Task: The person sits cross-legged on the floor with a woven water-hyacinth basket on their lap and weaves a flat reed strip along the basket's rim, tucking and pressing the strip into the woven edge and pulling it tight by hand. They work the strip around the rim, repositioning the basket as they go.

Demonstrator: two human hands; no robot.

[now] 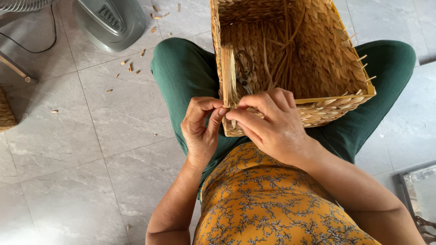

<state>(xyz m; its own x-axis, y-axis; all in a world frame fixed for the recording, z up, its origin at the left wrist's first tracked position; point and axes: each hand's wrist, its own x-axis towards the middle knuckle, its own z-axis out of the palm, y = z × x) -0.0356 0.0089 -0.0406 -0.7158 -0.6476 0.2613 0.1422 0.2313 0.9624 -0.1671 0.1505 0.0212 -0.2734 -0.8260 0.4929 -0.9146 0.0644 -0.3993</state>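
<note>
A rectangular woven straw basket (327, 59) rests on my lap, its open top facing me. My left hand (200, 127) and my right hand (270, 122) meet at the basket's near left corner. Both pinch a flat pale straw strand (228, 75) that rises along the corner edge. My right hand's fingers lie over the near rim. Loose straw strands (284, 50) hang inside the basket, and a pair of scissors (245, 72) lies at its bottom, partly hidden by the corner.
A grey fan base (111, 20) with a black cord (34, 45) stands on the tiled floor at the upper left. Small straw scraps (131, 66) litter the tiles. Another woven piece (5, 113) shows at the left edge, a metal frame (420, 195) at the lower right.
</note>
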